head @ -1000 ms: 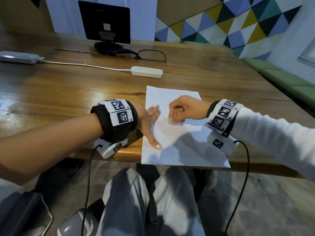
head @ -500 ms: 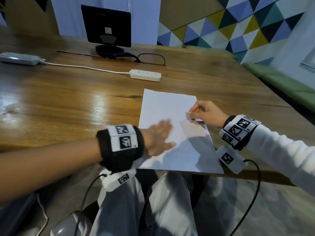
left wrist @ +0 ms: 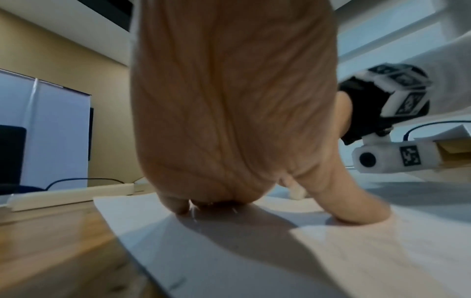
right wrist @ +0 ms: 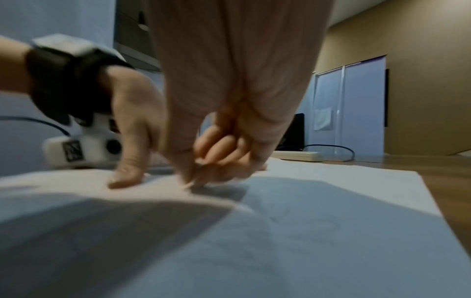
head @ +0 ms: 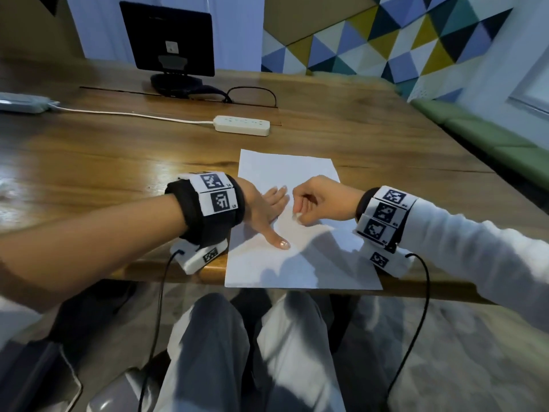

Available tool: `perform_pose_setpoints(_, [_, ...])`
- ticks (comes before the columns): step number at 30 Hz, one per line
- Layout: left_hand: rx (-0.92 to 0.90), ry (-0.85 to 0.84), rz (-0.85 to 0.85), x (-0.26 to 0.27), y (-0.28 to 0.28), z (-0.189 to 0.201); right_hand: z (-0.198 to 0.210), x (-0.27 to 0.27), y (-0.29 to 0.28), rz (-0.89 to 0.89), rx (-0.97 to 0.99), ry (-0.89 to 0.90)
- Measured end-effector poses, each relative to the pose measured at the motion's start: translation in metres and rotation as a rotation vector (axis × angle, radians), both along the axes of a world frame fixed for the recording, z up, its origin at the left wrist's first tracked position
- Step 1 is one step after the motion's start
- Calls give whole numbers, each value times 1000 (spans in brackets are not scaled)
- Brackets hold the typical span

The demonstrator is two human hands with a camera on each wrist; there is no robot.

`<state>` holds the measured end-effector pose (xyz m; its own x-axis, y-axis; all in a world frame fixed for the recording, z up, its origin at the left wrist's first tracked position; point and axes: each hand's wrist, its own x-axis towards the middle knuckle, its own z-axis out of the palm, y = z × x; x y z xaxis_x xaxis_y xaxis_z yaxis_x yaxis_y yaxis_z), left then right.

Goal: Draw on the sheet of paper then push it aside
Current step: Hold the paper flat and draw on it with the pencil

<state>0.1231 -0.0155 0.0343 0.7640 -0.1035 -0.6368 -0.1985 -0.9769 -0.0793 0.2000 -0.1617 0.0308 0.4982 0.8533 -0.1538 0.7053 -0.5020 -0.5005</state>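
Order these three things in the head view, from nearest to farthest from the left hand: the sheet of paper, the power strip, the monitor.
1. Sheet of paper: under the left hand, which presses on it.
2. Power strip: beyond the sheet, mid-table.
3. Monitor: at the table's far edge, farthest.

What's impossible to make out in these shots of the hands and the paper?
- Drawing tool: right hand curls over the sheet of paper; every view hides or blurs what its grip holds.
- Faint marks: right wrist view, too blurred.
- Left hand fingertips: left wrist view, hidden behind the palm.
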Motion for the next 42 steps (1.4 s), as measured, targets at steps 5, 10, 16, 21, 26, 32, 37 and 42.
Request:
perform_pose_setpoints(5, [20,12,26,4,-1,0,6,2,7,62,-45,11])
perform_pose_setpoints(10, [10,6,14,6,2,-4,5,-7,3,126,-88,95])
perform_pose_setpoints(16, [3,9,16,7,3,-6,9,4,6,79,-77,-51])
perform_pose_setpoints(21, [26,-9,6,7,2,-8,9,5,-1,116,-116,38])
perform_pose_setpoints(26, [31,-15,11,7,1,-8,9,4,0,144,-141,4])
perform_pose_setpoints(32, [36,-10,21,7,1,-7,11,10,1,110,-120,-68])
perform_pose_setpoints(37, [38,-19,23,9,1,-8,13,8,-6,165,-202,-7])
perform_pose_setpoints(42, [29,-11,29,9,3,-8,12,7,-3,155,-198,-82])
